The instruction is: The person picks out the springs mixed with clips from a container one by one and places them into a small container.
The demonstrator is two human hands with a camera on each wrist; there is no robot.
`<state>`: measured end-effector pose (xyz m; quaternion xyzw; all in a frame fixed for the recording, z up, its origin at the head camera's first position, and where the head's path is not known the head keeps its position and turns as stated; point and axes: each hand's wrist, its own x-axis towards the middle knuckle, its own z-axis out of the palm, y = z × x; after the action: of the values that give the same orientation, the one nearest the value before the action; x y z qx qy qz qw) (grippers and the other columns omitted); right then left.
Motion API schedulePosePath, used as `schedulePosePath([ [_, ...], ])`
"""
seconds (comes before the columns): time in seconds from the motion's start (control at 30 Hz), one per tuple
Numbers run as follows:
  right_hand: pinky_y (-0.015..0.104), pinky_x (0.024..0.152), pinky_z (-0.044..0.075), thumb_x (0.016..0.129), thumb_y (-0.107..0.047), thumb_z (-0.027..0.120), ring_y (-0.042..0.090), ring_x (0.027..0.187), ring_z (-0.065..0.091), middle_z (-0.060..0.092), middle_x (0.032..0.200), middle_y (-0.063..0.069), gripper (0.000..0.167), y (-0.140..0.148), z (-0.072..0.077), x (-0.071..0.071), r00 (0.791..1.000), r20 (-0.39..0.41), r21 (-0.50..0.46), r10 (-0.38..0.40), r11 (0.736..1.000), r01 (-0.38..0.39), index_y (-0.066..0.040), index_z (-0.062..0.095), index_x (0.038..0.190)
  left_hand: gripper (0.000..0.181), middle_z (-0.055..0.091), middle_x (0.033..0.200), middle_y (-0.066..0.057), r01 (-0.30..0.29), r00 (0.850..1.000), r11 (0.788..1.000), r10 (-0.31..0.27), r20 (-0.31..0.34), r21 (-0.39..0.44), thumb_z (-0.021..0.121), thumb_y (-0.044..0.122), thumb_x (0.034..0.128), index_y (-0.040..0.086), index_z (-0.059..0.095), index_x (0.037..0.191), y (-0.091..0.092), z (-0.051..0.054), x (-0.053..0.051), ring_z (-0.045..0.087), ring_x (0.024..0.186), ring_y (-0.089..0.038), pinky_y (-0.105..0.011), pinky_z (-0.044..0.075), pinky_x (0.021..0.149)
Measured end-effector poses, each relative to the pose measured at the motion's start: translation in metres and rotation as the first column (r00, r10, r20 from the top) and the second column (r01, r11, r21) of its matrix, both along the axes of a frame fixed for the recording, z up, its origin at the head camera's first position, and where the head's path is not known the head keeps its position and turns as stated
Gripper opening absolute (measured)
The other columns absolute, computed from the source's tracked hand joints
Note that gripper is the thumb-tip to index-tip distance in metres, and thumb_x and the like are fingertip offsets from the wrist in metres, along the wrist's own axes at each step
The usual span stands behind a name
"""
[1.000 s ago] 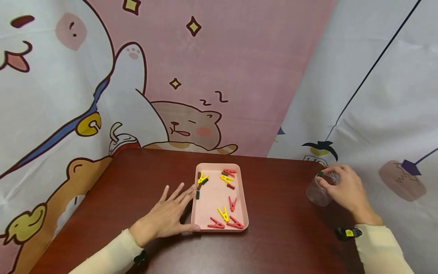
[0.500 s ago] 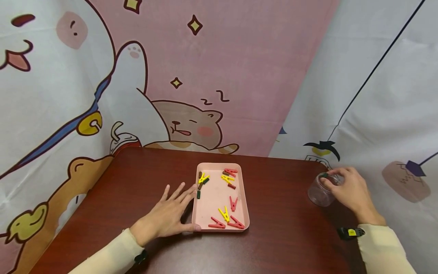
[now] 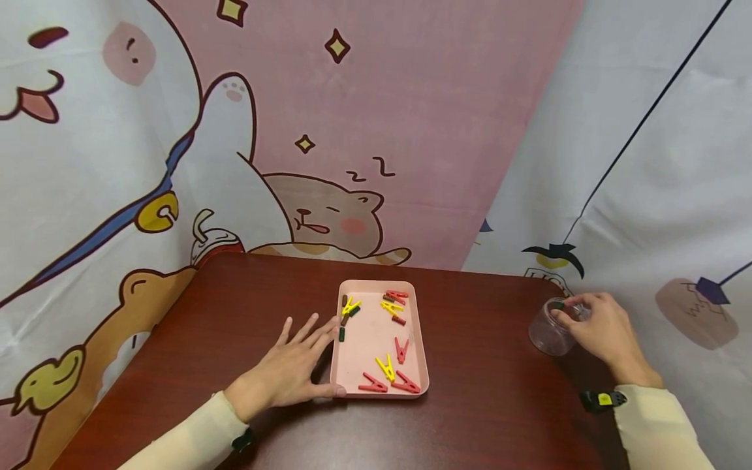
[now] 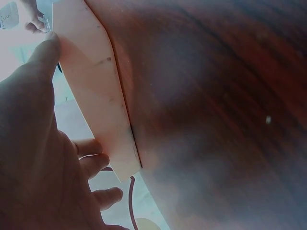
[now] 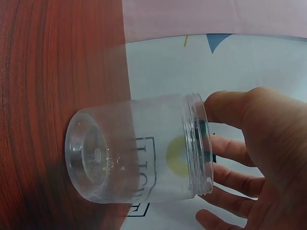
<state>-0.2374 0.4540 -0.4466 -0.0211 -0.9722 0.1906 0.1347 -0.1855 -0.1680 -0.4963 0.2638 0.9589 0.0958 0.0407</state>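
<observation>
My left hand (image 3: 288,369) lies with spread fingers against the left side of a pink tray (image 3: 370,339); thumb and fingers touch its wall in the left wrist view. My right hand (image 3: 602,333) is over the mouth of a clear jar (image 5: 144,153) standing upright at the table's right. Thumb and fingers pinch a small dark green piece (image 3: 558,305) at the jar's opening; the fingers partly hide it. Through the jar wall the right wrist view shows dark green just inside the rim. No pieces show on the jar's bottom.
In the tray lie red clothespins (image 3: 401,350), yellow clothespins (image 3: 385,368), and several small brown and green pieces, one green piece (image 3: 342,334) by the left wall. A printed cloth (image 3: 440,130) hangs behind the dark red wooden table (image 3: 482,365).
My right hand has lowered the dark green piece slightly, from above the jar's rim into its mouth. The left hand and the tray stay as they were.
</observation>
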Motion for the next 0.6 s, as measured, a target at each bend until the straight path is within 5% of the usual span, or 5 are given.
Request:
schedulePosePath([
  [0.6,0.087,0.105,0.044,0.111,-0.053,0.076,0.067,0.139,0.052,0.054,0.156,0.042,0.067,-0.016,0.007,0.004,0.999,-0.044,-0.027,0.002,1.000,-0.003,0.000,0.069,0.152,0.122,0.025,0.197,0.000,-0.008,1.000,1.000,0.008,0.006,-0.011,0.062,0.096,0.0963,0.017,0.034,0.185,0.001,0.001,0.000,0.023,0.183,-0.046,-0.087,0.015,0.139],
])
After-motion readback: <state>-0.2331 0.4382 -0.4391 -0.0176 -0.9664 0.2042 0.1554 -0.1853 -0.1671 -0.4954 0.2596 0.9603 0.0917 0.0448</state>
